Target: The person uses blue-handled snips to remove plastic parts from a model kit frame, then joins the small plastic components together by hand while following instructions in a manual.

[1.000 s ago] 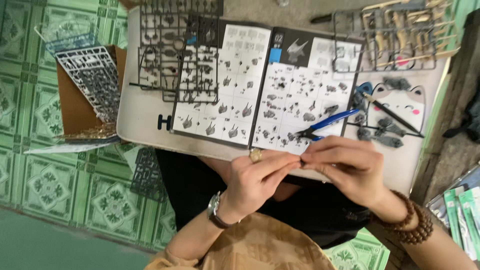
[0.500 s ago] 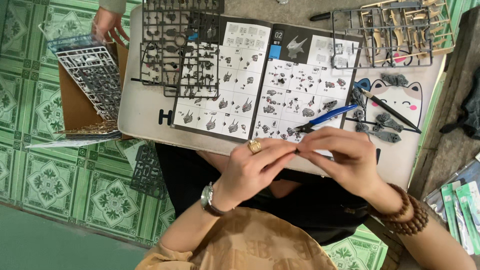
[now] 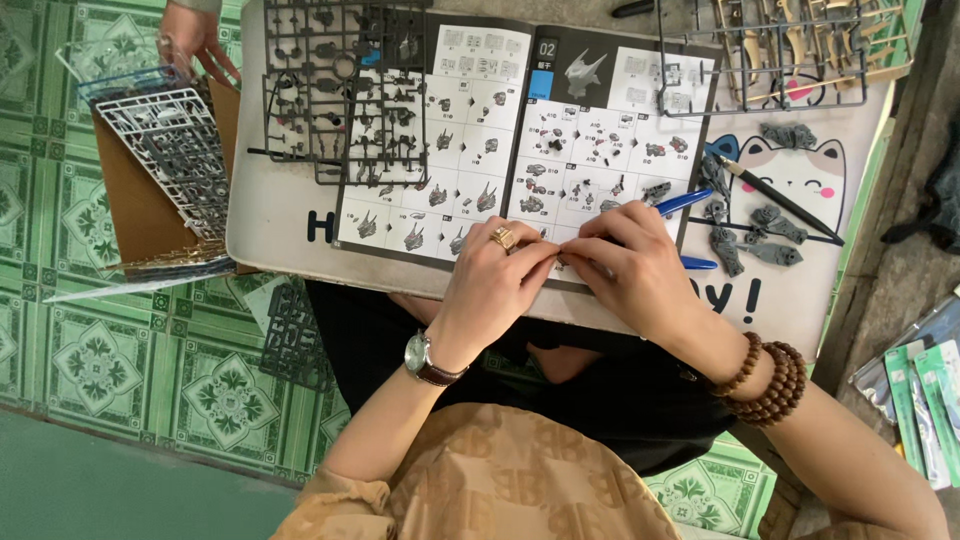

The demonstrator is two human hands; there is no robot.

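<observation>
Fingertips of left hand (image 3: 492,285) and right hand (image 3: 628,268) pinched together on a tiny part (image 3: 562,262), centre frame, over the open instruction booklet (image 3: 520,130). Blue-handled nippers (image 3: 684,201) lie beside the right hand; grey parts frame (image 3: 340,90) upper left.

We see an evenly lit scene in soft, diffuse daylight, bright without harsh contrast. The white pages of the instruction booklet (image 3: 520,140) come close to washing out but keep their printed detail, and the pale tray table (image 3: 800,290) shows no hard glare. Shadows are faint and short: a soft one sits under the left hand (image 3: 495,290) and right hand (image 3: 630,270) where they meet, and a darker zone lies beneath the table over the lap. Focus is sharp across the centre; the green floor tiles (image 3: 90,330) bend slightly toward the left edge from wide-angle distortion. We notice mild softness at the corners and no motion blur.
</observation>
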